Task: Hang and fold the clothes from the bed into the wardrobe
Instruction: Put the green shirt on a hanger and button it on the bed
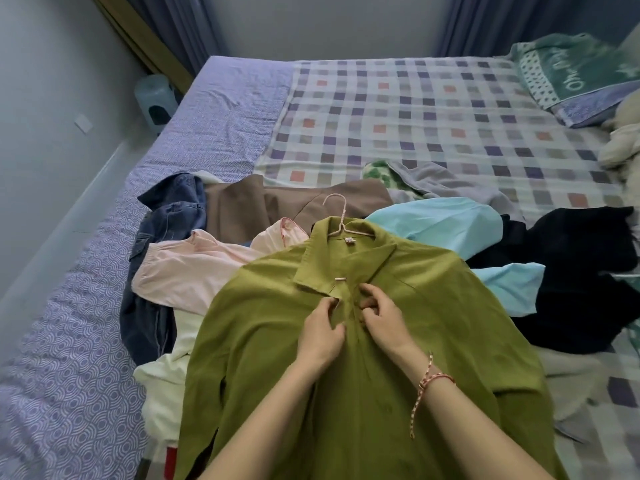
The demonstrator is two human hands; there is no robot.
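An olive green shirt (433, 306) lies spread face up on the clothes pile at the near edge of the bed (433, 109). A pink wire hanger (341, 216) sits inside its collar, hook pointing away from me. My left hand (320, 332) pinches the left front edge of the shirt just below the collar. Beside it, my right hand (379, 313) pinches the right front edge, a red and white cord on its wrist. The two hands almost touch at the placket.
Under and around the shirt lie a pink garment (187, 268), denim (162, 220), a brown garment (249, 206), light blue fabric (446, 223), black clothing (581, 282), grey cloth (443, 188) and white cloth (166, 389). A green towel (568, 71) lies far right. A wall runs along the left.
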